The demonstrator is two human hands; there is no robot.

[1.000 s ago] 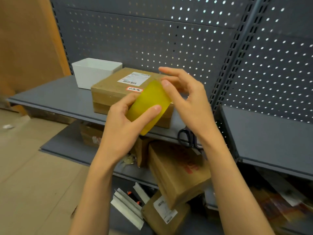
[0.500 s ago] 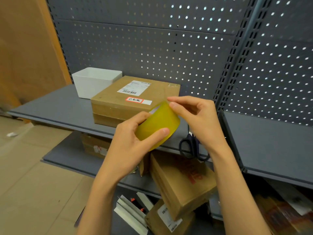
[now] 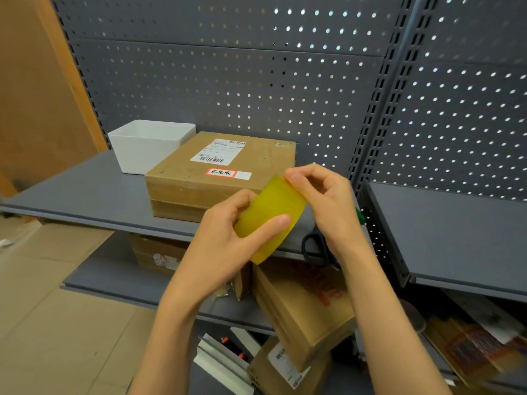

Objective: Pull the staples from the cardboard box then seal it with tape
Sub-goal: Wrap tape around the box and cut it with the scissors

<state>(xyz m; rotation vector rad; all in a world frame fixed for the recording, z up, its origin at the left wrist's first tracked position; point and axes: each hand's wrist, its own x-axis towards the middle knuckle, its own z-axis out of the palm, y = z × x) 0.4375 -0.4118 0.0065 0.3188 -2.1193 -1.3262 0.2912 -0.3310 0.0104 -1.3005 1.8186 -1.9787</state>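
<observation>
The sealing stage looks barely begun. The cardboard box (image 3: 219, 172) lies flat and closed on the grey shelf (image 3: 85, 195), at about 11 o'clock from the hands, its labelled top face up. No staples can be made out on it, so whether that part is finished I cannot tell; no fresh strip of tape shows across its top either. Judging by this, finding the tape's free end, pulling a length, laying it over the seam and cutting it all remain.

The yellow tape roll (image 3: 268, 220) is held in the air in front of the box's near right corner, clear of the shelf. Its core axis runs from about 7 o'clock up to 1 o'clock, with the broad outer band facing the camera.

The left hand (image 3: 225, 246) grips the roll, thumb across the band and fingers curled behind. The right hand (image 3: 325, 201) pinches at the roll's upper edge at 1 o'clock, its fingers curled together, seemingly picking for the tape end.

Black scissors (image 3: 313, 246) lie on the shelf at 5 o'clock from the roll.
</observation>
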